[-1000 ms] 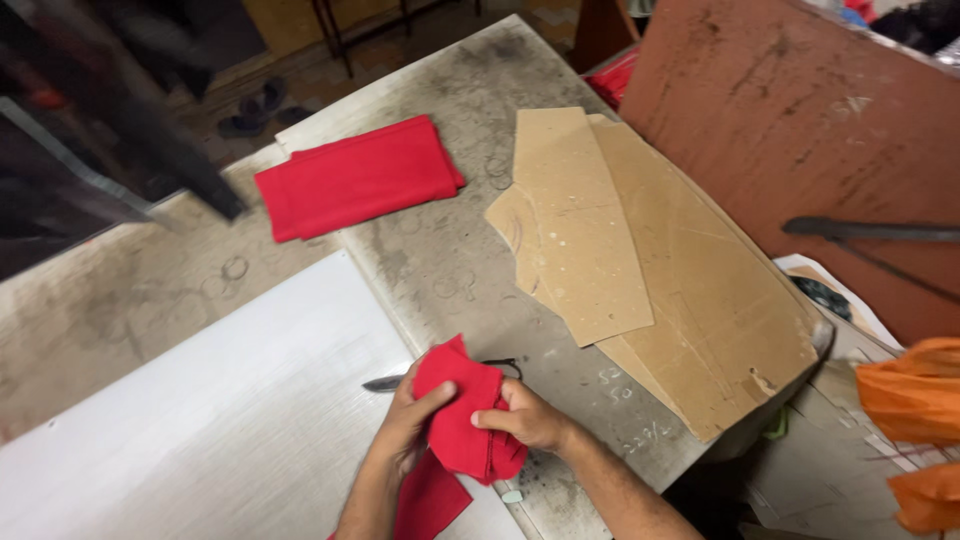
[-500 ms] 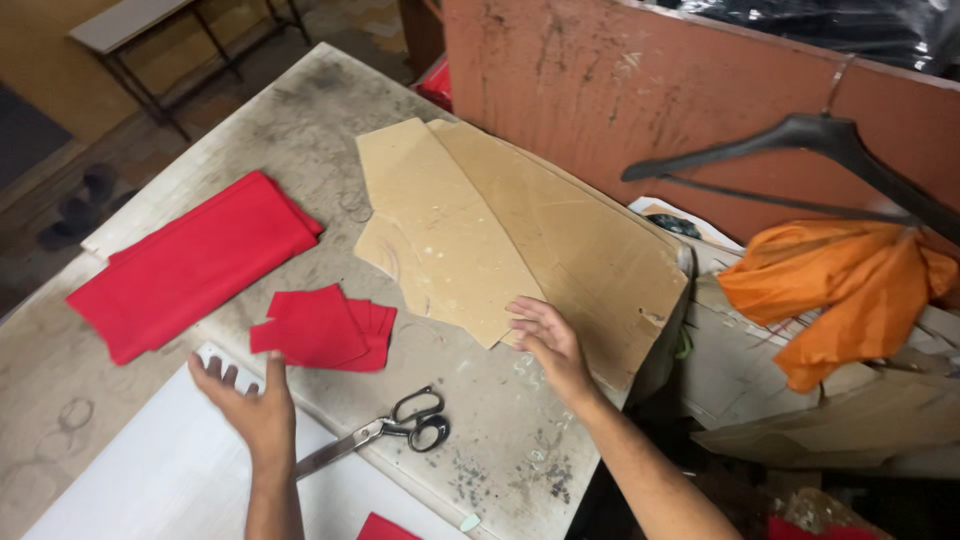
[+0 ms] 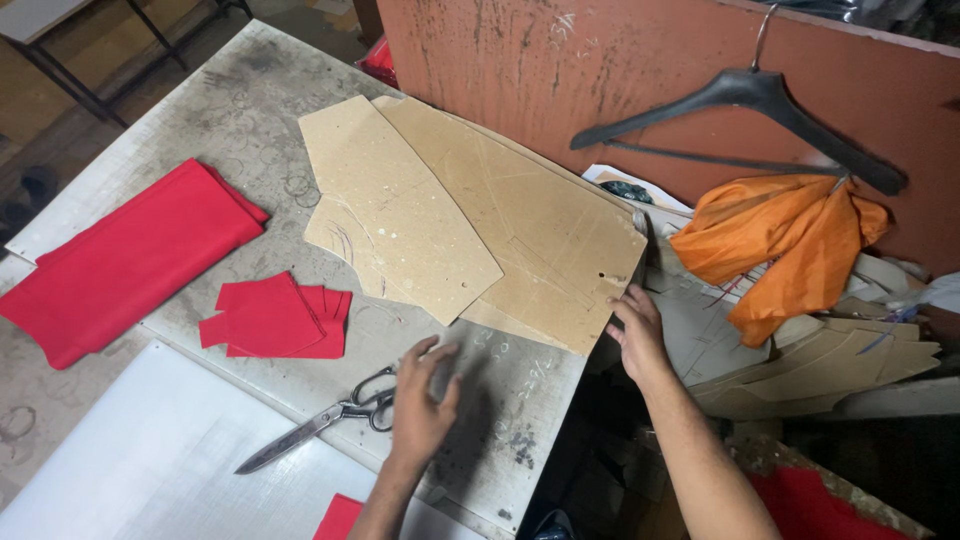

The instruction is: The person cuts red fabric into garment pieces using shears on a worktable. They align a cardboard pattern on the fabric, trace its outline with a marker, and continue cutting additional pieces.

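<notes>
We see a worn grey surface (image 3: pixel 240 110) running from top left to bottom centre, with a rust-red panel (image 3: pixel 620 70) rising behind it. On the surface lie overlapping brown cardboard patterns (image 3: pixel 480 230), their far corner jutting past the edge. At left sits a folded red cloth (image 3: pixel 120 265), and beside it smaller cut red pieces (image 3: pixel 275 320). An orange cloth (image 3: pixel 785 245) hangs from a dark hanger (image 3: pixel 750 100) at right. Scissors (image 3: pixel 325 420) rest near the white sheet (image 3: pixel 150 460). Our left hand (image 3: pixel 420 400) hovers just beside the scissor handles, its grip spread and holding nothing. Our right hand (image 3: pixel 635 330) touches the patterns' corner at the surface's edge, fingers loosely spread.
</notes>
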